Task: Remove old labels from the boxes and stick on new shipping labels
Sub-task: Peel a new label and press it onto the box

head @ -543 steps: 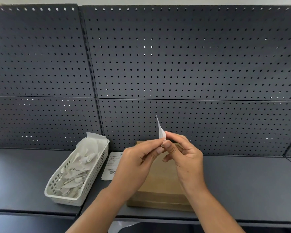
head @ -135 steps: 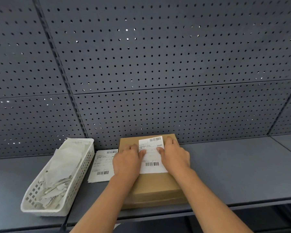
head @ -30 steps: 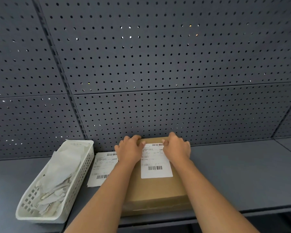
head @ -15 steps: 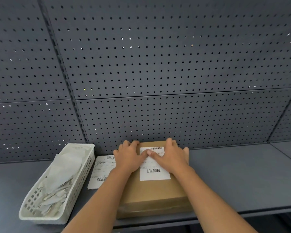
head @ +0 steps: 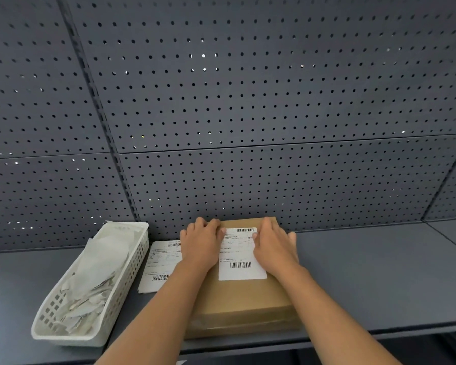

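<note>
brown cardboard box lies flat on the grey shelf, a white barcoded label on top; left hand and right hand press flat, fingers straight, along its side edges

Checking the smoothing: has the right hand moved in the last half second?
Yes. The right hand slid rightward across the label, from its upper left to its right edge.

Ahead of you, a dark grey pegboard wall backs a grey shelf. On it, to your left, a white slotted basket holds crumpled white paper scraps.
</note>
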Demonstrator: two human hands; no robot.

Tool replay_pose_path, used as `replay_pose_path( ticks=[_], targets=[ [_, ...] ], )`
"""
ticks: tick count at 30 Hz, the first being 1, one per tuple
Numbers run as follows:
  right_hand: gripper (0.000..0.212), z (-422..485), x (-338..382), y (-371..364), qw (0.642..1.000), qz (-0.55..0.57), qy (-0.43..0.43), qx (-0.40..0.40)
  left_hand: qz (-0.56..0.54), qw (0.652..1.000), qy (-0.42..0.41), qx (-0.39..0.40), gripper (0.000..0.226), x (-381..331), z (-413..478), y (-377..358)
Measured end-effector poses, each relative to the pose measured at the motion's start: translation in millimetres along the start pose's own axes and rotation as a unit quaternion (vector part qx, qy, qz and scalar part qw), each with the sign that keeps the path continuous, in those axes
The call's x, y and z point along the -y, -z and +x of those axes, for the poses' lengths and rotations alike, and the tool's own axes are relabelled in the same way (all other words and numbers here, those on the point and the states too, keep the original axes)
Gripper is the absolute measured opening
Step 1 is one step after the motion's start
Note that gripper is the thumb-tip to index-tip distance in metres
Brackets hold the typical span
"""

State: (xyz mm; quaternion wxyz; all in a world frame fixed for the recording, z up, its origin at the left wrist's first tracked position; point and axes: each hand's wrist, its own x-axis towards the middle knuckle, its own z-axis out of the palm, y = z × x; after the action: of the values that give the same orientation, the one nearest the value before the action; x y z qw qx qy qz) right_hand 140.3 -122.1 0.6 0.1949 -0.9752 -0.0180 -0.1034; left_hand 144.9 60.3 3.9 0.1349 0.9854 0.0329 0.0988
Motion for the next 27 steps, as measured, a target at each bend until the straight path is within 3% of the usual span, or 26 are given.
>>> replay_pose_path(
  ticks=[4,7,10,14,27],
  targets=[
    [0.006,-0.8,-1.7,3.2,1.000,0.010,-0.001,-0.002,0.024,1.000,0.010,0.004,0.046,-4.2,-3.6,3.8],
    [0.028,0.8,4.5,5.3,1.000,0.000,-0.004,-0.004,0.008,0.999,0.032,0.033,0.053,-13.5,-12.3,11.0],
    [0.050,2.6,12.2,4.3,0.999,-0.026,-0.019,0.002,0.052,0.997,-0.011,0.048,0.067,-20.9,-30.3,8.8],
    [0.060,0.9,13.7,-0.8,0.997,-0.070,-0.015,-0.003,0.094,0.994,-0.042,0.045,0.062,-19.9,-41.2,3.1],
    [0.020,2.5,11.2,0.0,0.998,-0.060,-0.030,-0.019,0.074,0.989,0.047,0.123,0.071,-17.4,-38.1,2.9]
  ],
)
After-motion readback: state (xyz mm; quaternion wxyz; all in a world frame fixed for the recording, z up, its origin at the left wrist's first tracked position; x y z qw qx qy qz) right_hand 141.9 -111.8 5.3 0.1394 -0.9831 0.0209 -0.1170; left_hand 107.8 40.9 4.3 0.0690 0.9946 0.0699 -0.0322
